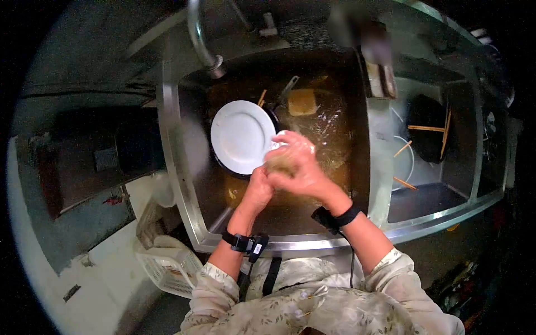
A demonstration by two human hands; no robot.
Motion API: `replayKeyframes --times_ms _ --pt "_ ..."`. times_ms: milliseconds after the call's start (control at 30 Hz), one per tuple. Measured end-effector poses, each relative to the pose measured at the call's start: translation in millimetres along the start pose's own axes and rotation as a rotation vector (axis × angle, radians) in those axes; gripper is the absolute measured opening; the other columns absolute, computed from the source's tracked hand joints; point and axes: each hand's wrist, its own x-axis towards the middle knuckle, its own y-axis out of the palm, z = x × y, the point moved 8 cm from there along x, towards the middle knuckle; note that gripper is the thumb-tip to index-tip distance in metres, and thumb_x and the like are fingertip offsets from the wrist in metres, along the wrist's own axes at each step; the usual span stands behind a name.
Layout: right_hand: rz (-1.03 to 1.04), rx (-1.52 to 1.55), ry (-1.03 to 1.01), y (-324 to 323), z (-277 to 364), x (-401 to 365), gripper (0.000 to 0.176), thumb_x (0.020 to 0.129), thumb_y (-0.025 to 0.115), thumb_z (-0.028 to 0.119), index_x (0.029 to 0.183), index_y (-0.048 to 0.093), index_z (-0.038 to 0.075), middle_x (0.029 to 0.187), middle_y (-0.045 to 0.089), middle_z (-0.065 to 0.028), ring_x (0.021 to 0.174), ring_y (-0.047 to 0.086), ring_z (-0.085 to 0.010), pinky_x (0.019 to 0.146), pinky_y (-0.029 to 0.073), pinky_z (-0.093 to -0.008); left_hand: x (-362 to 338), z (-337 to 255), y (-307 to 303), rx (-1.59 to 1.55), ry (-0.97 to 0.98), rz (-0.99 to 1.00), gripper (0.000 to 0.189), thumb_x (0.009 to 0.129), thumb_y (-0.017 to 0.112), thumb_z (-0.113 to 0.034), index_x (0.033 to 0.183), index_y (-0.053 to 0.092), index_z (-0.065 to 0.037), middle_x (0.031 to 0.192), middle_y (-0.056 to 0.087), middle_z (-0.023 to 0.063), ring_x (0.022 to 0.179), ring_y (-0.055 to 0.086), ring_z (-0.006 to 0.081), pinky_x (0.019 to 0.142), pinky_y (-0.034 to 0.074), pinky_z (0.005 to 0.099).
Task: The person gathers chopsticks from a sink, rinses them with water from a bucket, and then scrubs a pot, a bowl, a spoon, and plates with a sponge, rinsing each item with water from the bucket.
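Both hands meet over a steel sink [192, 223] holding brownish water. My right hand [298, 167] is closed around a blurred yellowish-brown thing [282, 164], too smeared to name. Against it, my left hand [258, 190] has its fingers mostly hidden behind the right one; a small white piece [277, 138] shows just above them. A round white plate [243, 137] lies in the sink right beside the hands, on top of a dark round pan or bowl whose edge peeks out. Black straps with small devices circle both wrists.
A faucet [215, 68] hangs over the sink's upper left. A yellow sponge-like block [302, 103], a handle [289, 86] and chopsticks are in the water. Right, a second basin [402, 209] holds chopsticks and a dark object. A white basket [167, 272] stands lower left.
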Motion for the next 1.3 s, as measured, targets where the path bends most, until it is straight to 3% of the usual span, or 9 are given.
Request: replayKeyframes --times_ms 133,200,267,633,800,1000,1067,1200,1300 --pt "0.028 -0.06 -0.093 16 -29 -7 0.033 0.082 0.064 0.025 0.108 0.068 0.005 0.101 0.068 -0.0075 0.088 0.065 -0.0166 0.078 0.053 -0.031 -6 13 8 0.541 -0.076 0.163 0.041 0.095 0.061 -0.028 0.121 0.056 0.004 0.112 0.064 0.0046 0.096 0.059 0.0117 0.084 0.048 0.0284" --pt "0.272 0.978 0.711 44 -87 -24 0.03 0.087 0.063 0.026 0.106 0.071 0.004 0.09 0.069 -0.0049 0.079 0.064 -0.0123 0.071 0.052 -0.028 -19 -14 32 0.178 -0.098 0.149 0.029 0.097 0.057 -0.021 0.114 0.06 0.004 0.1 0.065 0.0016 0.088 0.056 0.0082 0.078 0.046 0.0259" --pt "0.266 0.967 0.835 38 -108 -33 0.027 0.092 0.06 0.025 0.101 0.072 0.002 0.085 0.069 -0.0045 0.075 0.064 -0.0116 0.068 0.052 -0.0269 -26 -14 35 0.146 -0.088 0.163 0.038 0.096 0.059 -0.025 0.121 0.057 0.005 0.107 0.064 0.0052 0.094 0.058 0.0112 0.083 0.047 0.0275" --pt "-0.523 1.561 1.314 75 -104 -142 0.033 0.095 0.057 0.032 0.111 0.063 0.004 0.101 0.066 -0.0076 0.091 0.065 -0.0175 0.079 0.056 -0.0335 -42 -13 26 -0.321 -0.052 0.161 0.057 0.093 0.063 -0.032 0.132 0.047 0.007 0.127 0.057 0.015 0.115 0.057 0.0236 0.101 0.045 0.0376" --pt "-0.01 1.064 1.0 57 -123 -87 0.031 0.094 0.059 0.029 0.106 0.065 0.001 0.103 0.065 -0.0089 0.091 0.063 -0.015 0.075 0.053 -0.0295 -33 -19 23 -0.342 -0.171 0.104 0.045 0.099 0.052 -0.024 0.132 0.045 0.006 0.128 0.057 0.0156 0.114 0.057 0.0237 0.101 0.046 0.0395" --pt "-0.133 0.961 0.902 77 -148 -81 0.027 0.095 0.055 0.023 0.106 0.065 0.0 0.106 0.067 -0.0068 0.092 0.064 -0.015 0.078 0.053 -0.0309 -5 -12 7 -0.497 -0.136 -0.092 0.045 0.098 0.054 -0.022 0.133 0.045 0.005 0.131 0.055 0.0157 0.119 0.054 0.025 0.102 0.046 0.041" --pt "-0.12 0.31 0.701 56 -127 -84 0.03 0.095 0.052 0.02 0.115 0.065 0.002 0.101 0.071 -0.0114 0.086 0.067 -0.0193 0.079 0.055 -0.0347 -5 -7 1 -0.623 -0.104 -0.196 0.044 0.102 0.043 -0.025 0.134 0.042 0.005 0.135 0.049 0.0216 0.124 0.051 0.0321 0.106 0.042 0.0478" --pt "-0.364 0.781 0.927 59 -78 -91 0.036 0.094 0.049 0.015 0.127 0.058 0.003 0.125 0.062 -0.0156 0.116 0.058 -0.0266 0.104 0.042 -0.0423 -10 4 -8 -0.752 -0.05 -0.229 0.046 0.103 0.038 -0.028 0.137 0.039 0.004 0.139 0.046 0.0222 0.128 0.046 0.0328 0.111 0.035 0.0491" --pt "-0.262 0.254 0.479 53 -4 -54 0.039 0.093 0.051 0.017 0.128 0.056 0.002 0.139 0.049 -0.0188 0.134 0.04 -0.0303 0.115 0.025 -0.0441 -8 6 -19 -0.824 0.032 -0.344 0.052 0.102 0.039 -0.032 0.143 0.033 0.0 0.144 0.043 0.0151 0.132 0.042 0.0294 0.115 0.029 0.0461"
